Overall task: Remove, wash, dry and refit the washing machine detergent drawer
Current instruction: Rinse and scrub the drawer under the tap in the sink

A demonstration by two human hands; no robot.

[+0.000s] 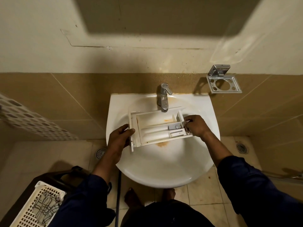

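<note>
The white detergent drawer (154, 126) lies level over the white sink (164, 169), just below the chrome tap (164, 97). Its compartments face up, stained orange-brown, with a grey siphon cap near the right end. My left hand (120, 138) grips the drawer's front panel at the left end. My right hand (196, 126) holds the drawer's right end, fingers curled over its rear wall. No water runs from the tap.
An empty chrome holder (223, 84) hangs on the wall right of the tap. A cream laundry basket (36, 208) stands at the lower left on a dark object. Floor drains (100, 152) (241, 148) sit on either side. My bare feet are under the sink.
</note>
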